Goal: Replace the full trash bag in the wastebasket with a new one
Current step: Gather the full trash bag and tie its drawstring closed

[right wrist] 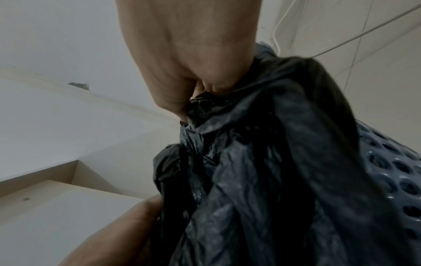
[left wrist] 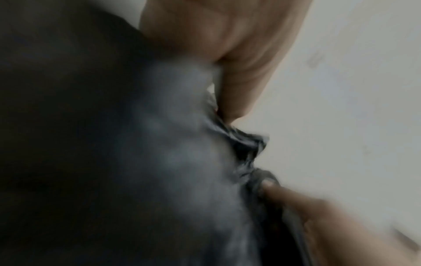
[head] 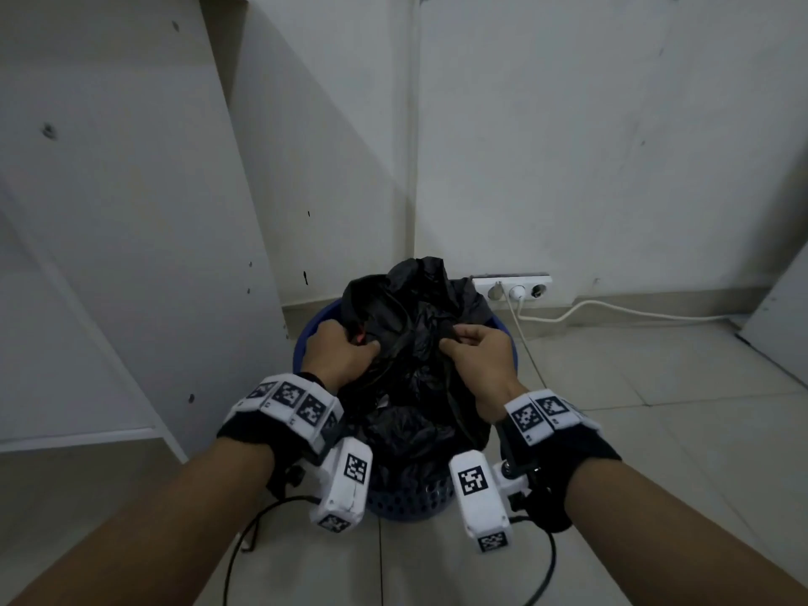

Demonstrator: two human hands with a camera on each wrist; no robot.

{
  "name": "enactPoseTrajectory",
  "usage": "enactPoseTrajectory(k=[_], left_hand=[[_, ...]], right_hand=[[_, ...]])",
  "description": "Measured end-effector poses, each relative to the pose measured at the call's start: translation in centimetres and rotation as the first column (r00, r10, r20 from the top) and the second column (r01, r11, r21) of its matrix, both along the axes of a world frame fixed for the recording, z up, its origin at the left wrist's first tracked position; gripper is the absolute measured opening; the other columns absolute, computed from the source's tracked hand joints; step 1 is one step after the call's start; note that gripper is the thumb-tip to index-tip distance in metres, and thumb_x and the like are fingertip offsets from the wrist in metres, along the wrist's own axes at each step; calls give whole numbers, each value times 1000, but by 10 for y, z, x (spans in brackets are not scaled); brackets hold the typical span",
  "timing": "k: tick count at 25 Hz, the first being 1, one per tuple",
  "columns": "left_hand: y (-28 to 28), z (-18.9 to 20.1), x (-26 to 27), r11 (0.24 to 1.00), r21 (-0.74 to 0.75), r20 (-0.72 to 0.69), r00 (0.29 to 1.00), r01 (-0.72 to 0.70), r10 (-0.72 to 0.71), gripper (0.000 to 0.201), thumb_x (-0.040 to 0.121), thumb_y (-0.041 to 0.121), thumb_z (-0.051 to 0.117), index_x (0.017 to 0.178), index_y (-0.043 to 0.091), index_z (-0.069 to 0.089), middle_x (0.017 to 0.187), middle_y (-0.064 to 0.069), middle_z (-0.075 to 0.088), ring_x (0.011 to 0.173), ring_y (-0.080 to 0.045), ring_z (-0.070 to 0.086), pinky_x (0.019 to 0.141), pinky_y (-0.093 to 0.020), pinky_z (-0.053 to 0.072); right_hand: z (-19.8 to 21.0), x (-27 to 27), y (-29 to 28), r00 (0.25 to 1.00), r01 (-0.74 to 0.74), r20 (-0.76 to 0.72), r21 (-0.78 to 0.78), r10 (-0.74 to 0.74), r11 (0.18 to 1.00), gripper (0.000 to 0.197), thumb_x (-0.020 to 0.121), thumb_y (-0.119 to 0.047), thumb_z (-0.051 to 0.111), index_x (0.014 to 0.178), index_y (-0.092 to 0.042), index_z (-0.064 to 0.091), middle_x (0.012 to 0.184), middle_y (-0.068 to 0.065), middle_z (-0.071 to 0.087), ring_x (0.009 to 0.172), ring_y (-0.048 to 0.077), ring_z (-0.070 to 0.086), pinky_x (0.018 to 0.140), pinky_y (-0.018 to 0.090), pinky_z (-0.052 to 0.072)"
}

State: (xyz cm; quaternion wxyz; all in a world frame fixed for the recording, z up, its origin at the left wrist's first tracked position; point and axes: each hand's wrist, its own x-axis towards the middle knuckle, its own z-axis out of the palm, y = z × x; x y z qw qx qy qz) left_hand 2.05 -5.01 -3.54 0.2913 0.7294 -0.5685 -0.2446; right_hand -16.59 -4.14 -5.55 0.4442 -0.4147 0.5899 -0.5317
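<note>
A black trash bag [head: 415, 325] bulges out of a blue perforated wastebasket [head: 406, 503] on the tiled floor in the corner. My left hand [head: 345, 352] grips bunched plastic at the bag's left side. My right hand [head: 474, 349] pinches a gathered fold on the bag's right side. The left wrist view is blurred; there the bag [left wrist: 182, 144] fills the left, with my left hand [left wrist: 230, 75] holding its edge. In the right wrist view my right hand [right wrist: 193, 72] clutches the crumpled bag [right wrist: 262, 162], with the wastebasket [right wrist: 391, 171] behind it.
A white shelf unit [head: 131, 255] stands close on the left. A wall socket strip [head: 511, 288] sits low behind the basket, and a white cable [head: 612, 310] runs right along the skirting. Black cables [head: 245, 535] trail on the floor under my wrists.
</note>
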Motion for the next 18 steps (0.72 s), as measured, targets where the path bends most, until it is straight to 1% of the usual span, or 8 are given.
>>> enactPoseTrajectory(k=[1, 3, 6, 9, 11, 14, 16, 18], left_hand=[[-1, 4, 1, 999, -30, -111, 993, 27, -30, 29, 88, 29, 69, 76, 8, 53, 78, -12, 56, 68, -24, 54, 65, -31, 42], [2, 18, -2, 980, -196, -174, 982, 39, -73, 20, 92, 23, 65, 81, 7, 61, 79, -7, 62, 69, -18, 56, 69, -28, 44], [5, 46, -11, 898, -430, -152, 973, 91, -172, 21, 95, 23, 61, 92, 3, 65, 86, -6, 68, 80, -22, 63, 73, -34, 51], [2, 70, -18, 858, -503, -117, 975, 105, -188, 23, 97, 24, 55, 91, 6, 68, 86, -6, 70, 84, -25, 66, 77, -37, 54], [4, 89, -22, 810, -572, -105, 969, 126, -224, 23, 98, 24, 53, 93, 10, 70, 85, -2, 71, 83, -20, 68, 77, -36, 55], [12, 121, -30, 726, -666, -71, 953, 174, -293, 22, 97, 21, 55, 94, 11, 74, 82, 1, 73, 79, -15, 69, 73, -33, 55], [17, 132, -35, 684, -706, -6, 963, 186, -269, 20, 96, 19, 57, 95, 10, 75, 84, 0, 73, 79, -15, 68, 72, -31, 53], [21, 135, -39, 649, -735, 56, 973, 193, -226, 16, 94, 18, 59, 95, 11, 73, 86, -1, 70, 81, -17, 65, 73, -30, 51]], right_hand=[[3, 1, 2, 999, -21, 29, -7, 21, 1000, 21, 90, -4, 69, 111, -5, 68, 100, 4, 72, 89, 16, 69, 75, 22, 55], [14, 4, 6, 992, -44, 117, -46, 49, 998, 16, 90, 3, 65, 99, -9, 71, 92, 4, 74, 84, 19, 70, 68, 22, 55], [44, 9, 4, 970, -31, 234, -160, 68, 987, 20, 87, 6, 65, 97, -11, 70, 91, 5, 76, 85, 20, 72, 72, 27, 57], [83, 17, 3, 928, -26, 351, -268, 122, 963, 19, 88, 5, 66, 103, -8, 69, 88, 3, 76, 75, 14, 71, 65, 24, 56], [105, 22, 6, 923, -35, 350, -345, 163, 938, 20, 90, 2, 66, 108, -7, 67, 87, 2, 74, 64, 7, 66, 55, 19, 51], [132, 24, 9, 925, -57, 314, -441, 213, 896, 17, 91, 0, 65, 106, -9, 67, 79, -2, 72, 55, 2, 60, 49, 15, 45], [143, 23, 11, 915, -76, 321, -457, 244, 886, 10, 92, -8, 66, 101, -12, 70, 70, -5, 67, 55, 5, 55, 49, 18, 43], [150, 23, 11, 911, -86, 324, -455, 255, 887, 9, 94, -17, 64, 96, -12, 72, 69, -2, 64, 58, 8, 53, 51, 22, 44]])
